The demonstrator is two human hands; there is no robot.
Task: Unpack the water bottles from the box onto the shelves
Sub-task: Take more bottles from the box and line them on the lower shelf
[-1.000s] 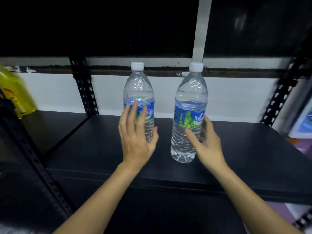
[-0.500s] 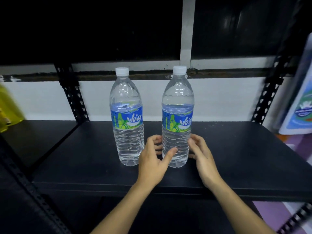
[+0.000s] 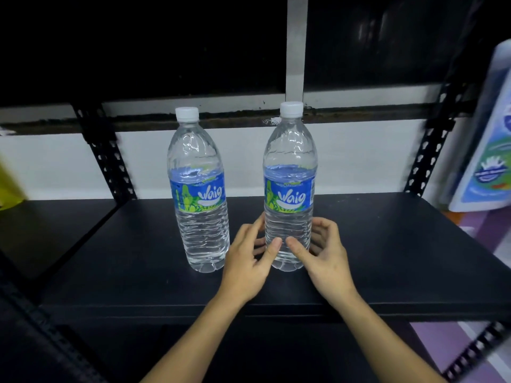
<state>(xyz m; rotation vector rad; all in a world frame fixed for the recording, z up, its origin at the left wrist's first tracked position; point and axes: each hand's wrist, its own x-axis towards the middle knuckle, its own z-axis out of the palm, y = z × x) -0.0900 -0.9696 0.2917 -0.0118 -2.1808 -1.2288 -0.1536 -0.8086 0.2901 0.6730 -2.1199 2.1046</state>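
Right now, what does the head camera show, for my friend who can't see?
Two hands, left hand and right hand, cup the right water bottle standing on a black shelf. A matching bottle stands just left, untouched.

Two upright, white-capped clear water bottles, left bottle [image 3: 199,189] and right bottle [image 3: 289,186], apart on black shelf [image 3: 387,258].

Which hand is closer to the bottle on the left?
Left. The left hand sits just right of the left bottle, in the gap between bottles. The right hand is beyond the right bottle, farther away.
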